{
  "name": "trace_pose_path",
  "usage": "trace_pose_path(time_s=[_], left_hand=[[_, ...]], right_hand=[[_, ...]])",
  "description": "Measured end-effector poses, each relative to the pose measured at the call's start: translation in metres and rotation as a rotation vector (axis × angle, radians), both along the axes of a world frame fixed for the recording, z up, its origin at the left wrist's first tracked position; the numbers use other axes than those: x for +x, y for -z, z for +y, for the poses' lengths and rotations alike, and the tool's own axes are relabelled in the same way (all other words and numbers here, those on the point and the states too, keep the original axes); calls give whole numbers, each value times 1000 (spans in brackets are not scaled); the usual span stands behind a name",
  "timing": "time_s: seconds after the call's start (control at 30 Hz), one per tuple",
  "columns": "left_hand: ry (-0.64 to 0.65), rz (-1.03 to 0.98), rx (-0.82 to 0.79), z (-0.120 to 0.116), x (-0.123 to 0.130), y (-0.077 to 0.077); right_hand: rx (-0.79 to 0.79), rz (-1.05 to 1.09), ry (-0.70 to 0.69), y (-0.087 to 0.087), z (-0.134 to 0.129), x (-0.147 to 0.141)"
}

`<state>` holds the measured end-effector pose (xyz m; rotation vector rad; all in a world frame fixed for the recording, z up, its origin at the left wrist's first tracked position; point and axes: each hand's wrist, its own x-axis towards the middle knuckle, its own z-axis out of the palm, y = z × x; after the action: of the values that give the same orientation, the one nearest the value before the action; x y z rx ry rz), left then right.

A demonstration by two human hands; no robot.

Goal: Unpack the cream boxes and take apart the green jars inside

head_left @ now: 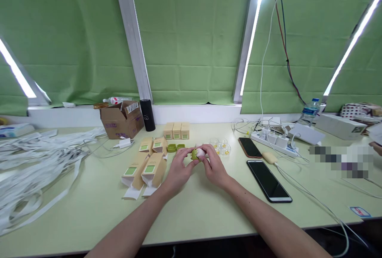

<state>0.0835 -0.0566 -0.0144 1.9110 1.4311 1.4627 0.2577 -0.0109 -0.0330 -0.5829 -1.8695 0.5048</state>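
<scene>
My left hand [181, 167] and my right hand [214, 166] meet over the middle of the table, fingers closed around a small rounded green-and-white object [195, 154]. The left fingers are on its green side, the right fingers on its white side. Its exact kind is hard to make out. Just beyond my left hand lie two small green pieces [172, 147]. Several clear plastic cups with yellow bits [221, 147] sit behind my right hand. To the left, opened beige cartons [153, 169] lie with white flaps out; several smaller beige boxes [176, 130] stand at the back.
A brown cardboard box [121, 120] and black cylinder [147, 115] stand back left, beside a heap of white straps [38, 166]. On the right are two phones [268, 181], a power strip [276, 142] with tangled cables, a water bottle [309, 112] and a white box [340, 126].
</scene>
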Motion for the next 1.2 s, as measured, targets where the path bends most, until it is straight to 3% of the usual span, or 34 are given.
trace_pose_path(time_s=[0.17, 0.33, 0.57, 0.8, 1.2], left_hand=[[-13, 0, -3, 0, 0, 1], [-21, 8, -19, -1, -2, 1], [-60, 7, -14, 1, -3, 2], [-164, -37, -38, 5, -8, 3], [-202, -40, -52, 8, -10, 2]], right_hand=[[-122, 102, -12, -2, -1, 0], [-429, 336, -89, 0, 8, 1], [-809, 661, -336, -1, 26, 12], [-829, 724, -323, -9, 25, 20], [-723, 712, -337, -16, 14, 15]])
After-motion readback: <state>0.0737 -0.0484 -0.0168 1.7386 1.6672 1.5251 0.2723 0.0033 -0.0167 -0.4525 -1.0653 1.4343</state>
